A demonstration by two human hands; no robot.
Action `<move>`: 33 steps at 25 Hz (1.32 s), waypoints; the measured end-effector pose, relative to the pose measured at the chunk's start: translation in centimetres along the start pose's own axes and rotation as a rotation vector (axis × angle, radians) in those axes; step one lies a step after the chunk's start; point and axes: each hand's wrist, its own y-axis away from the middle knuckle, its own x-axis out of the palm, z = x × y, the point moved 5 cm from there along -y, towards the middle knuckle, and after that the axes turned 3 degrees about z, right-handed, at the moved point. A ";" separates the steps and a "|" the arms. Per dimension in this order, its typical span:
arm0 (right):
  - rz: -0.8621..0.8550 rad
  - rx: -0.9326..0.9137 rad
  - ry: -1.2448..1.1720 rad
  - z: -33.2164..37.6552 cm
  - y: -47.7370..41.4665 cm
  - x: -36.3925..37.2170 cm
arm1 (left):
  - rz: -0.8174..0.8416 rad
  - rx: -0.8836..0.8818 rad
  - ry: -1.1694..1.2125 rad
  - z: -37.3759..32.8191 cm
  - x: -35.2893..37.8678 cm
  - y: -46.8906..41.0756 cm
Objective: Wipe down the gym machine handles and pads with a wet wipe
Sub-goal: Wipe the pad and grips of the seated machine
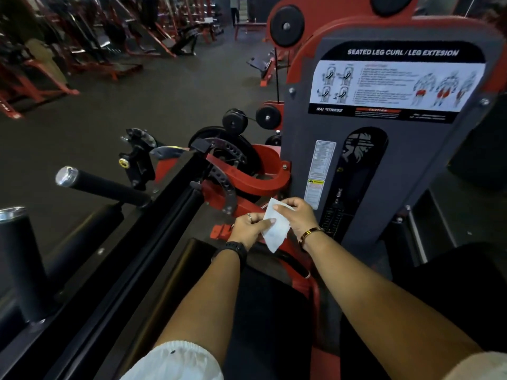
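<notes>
A white wet wipe hangs between both hands above the red frame of a seated leg curl machine. My left hand pinches its left edge with thumb and fingers. My right hand grips its top right part, fingers curled over it. A black foam handle with a chrome end cap sticks out at the left. A thick black roller pad stands at the far left. A long black seat pad lies under my left forearm.
The grey weight-stack shroud with an instruction placard rises right behind the hands. A perforated adjustment plate and red cam sit in front. Rows of red machines line the far left across dark floor.
</notes>
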 end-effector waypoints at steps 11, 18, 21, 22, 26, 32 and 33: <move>0.054 -0.292 0.516 -4.7 -3.0 2.7 | -0.076 -0.008 0.137 4.7 -2.7 -5.7; 0.097 -0.070 0.401 -13.3 -9.5 4.3 | -0.201 -0.083 0.138 11.7 -6.0 -11.5; 0.114 -0.005 0.437 -17.0 -11.8 4.8 | -0.292 -0.141 0.142 15.7 -8.3 -12.6; 0.120 0.013 0.443 -17.9 -12.4 5.1 | -0.314 -0.149 0.163 16.7 -9.1 -12.7; 0.154 0.076 0.453 -21.4 -15.7 6.8 | -0.365 -0.164 0.159 19.9 -11.7 -15.0; 0.258 -0.020 0.457 -25.9 -18.5 9.6 | -0.454 0.155 -0.622 21.9 -12.8 -16.5; 0.256 -0.059 0.452 -26.4 -19.0 10.1 | -0.382 0.170 -0.772 22.6 -12.4 -16.8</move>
